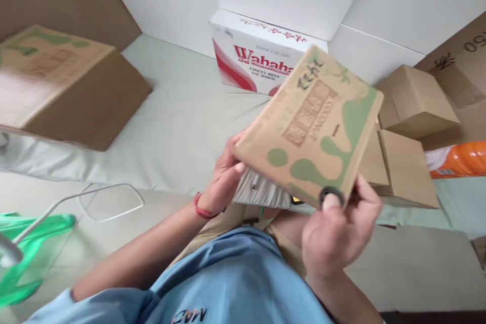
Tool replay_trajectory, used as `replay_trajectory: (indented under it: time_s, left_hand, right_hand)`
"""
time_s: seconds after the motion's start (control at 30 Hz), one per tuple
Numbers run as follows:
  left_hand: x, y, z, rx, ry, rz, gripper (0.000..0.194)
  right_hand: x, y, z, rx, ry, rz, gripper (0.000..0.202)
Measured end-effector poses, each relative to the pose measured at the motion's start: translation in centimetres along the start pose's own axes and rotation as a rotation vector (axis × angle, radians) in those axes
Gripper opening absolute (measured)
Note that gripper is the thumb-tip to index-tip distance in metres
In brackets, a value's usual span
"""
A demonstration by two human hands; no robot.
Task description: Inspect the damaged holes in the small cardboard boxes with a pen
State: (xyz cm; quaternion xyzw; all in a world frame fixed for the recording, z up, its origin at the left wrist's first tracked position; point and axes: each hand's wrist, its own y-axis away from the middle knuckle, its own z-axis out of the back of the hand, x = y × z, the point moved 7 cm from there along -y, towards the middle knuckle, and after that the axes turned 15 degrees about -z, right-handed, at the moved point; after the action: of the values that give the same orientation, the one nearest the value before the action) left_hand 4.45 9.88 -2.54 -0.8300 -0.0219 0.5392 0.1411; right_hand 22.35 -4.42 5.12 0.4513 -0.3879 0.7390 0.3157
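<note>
A brown cardboard box (pixel 315 126) with green blotches and red lettering is held tilted above the pale covered surface. My left hand (pixel 227 174) grips its left corner. My right hand (pixel 341 225) grips its lower right corner, the thumb resting on a small round black object (pixel 329 193) against the box; what that object is I cannot tell. The fingers under the box are partly hidden. Behind the held box stands a white and red Wahaha water carton (pixel 250 61), its right part covered.
A larger green-patterned box (pixel 76 91) sits at the left of the covered surface (pixel 170 111). Plain cardboard boxes (pixel 413 101) and an orange package (pixel 461 159) are at the right. A white cable (pixel 110 185) and a green bag (pixel 32 253) are at the lower left.
</note>
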Motion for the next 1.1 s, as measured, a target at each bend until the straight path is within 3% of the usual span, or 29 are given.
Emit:
replay_trajectory:
  time_s: [0.13,0.2,0.33,0.43,0.57,0.73,0.93,1.1]
  left_hand:
    - [-1.9,2.9,7.9,-0.224,-0.001,-0.040,0.046]
    - [-2.4,3.8,11.0,-0.303,-0.005,-0.064,0.046]
    - [-1.4,4.6,15.2,-0.387,-0.039,0.011,0.059]
    - [-0.6,4.8,17.0,-0.451,-0.063,-0.002,0.064]
    - [0.1,5.3,17.1,-0.426,-0.030,0.024,0.068]
    - [-0.4,5.5,14.7,-0.315,0.042,0.051,0.066]
    - [-0.3,5.5,14.5,-0.409,0.012,0.108,0.057]
    - [0.1,5.7,14.6,-0.437,0.027,0.210,0.043]
  right_hand:
    - [1.0,4.6,-5.1,0.354,-0.111,-0.104,0.060]
    - [1.3,5.8,-7.3,0.463,-0.125,-0.119,0.058]
    - [0.3,7.5,-10.4,0.560,-0.141,-0.155,0.056]
    - [-1.3,8.5,-11.4,0.683,-0.182,-0.200,0.060]
    - [-4.6,8.2,-11.2,0.737,-0.161,-0.308,0.058]
    - [-8.0,6.5,-10.3,0.649,-0.047,-0.347,0.065]
    - [-9.1,6.4,-9.4,0.674,-0.151,-0.431,0.064]
    - [-9.2,6.0,-8.3,0.666,-0.301,-0.622,0.052]
